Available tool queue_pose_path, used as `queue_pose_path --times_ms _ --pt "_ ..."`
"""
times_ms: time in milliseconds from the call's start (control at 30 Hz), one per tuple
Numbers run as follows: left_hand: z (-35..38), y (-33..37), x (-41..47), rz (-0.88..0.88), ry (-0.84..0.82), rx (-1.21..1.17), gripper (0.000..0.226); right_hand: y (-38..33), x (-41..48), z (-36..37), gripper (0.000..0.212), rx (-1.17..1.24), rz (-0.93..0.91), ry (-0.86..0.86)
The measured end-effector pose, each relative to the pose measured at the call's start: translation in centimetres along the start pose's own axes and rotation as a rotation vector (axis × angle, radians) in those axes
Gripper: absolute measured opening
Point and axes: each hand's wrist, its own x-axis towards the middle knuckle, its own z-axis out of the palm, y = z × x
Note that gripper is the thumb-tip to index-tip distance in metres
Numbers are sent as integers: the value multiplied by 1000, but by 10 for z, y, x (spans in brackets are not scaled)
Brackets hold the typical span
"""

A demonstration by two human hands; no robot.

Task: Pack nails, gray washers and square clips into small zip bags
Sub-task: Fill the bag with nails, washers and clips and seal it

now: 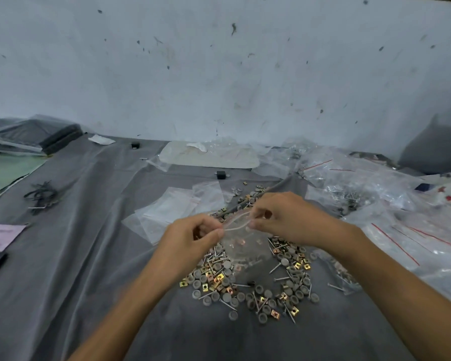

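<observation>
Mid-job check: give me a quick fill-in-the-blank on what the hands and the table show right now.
1. The left hand and right hand pinch the top of a small clear zip ____.
2. Below it lies a pile of nails, washers and square ____.
3. The pile rests on a ____ cloth.
4. The big bags at the right carry ____ lines.

Missing words: bag; clips; gray; red.

Zip bag (pixel 242 241) was blurred, contents unclear, hardware pile (pixel 211 277) lay partly hidden beneath it, pink paper (pixel 0 237) cut off left.
</observation>
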Motion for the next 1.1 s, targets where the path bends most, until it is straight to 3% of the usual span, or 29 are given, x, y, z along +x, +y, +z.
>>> queue_pose_path --times_ms 200,333,533,900,1100 --pt "3 11 13 42 9 85 12 5 -11 -10 21 104 17 35" --pt "12 24 20 149 -22 208 11 -7 -10 -13 52 209 -18 80" --pt "12 39 28 213 -8 212 11 -25 6 -18 12 102 -16 156" --pt "-20 40 41 271 27 220 13 -7 -7 -36 13 97 -32 288" --pt "-15 33 47 274 17 220 13 10 -16 -38 18 2 -8 234"
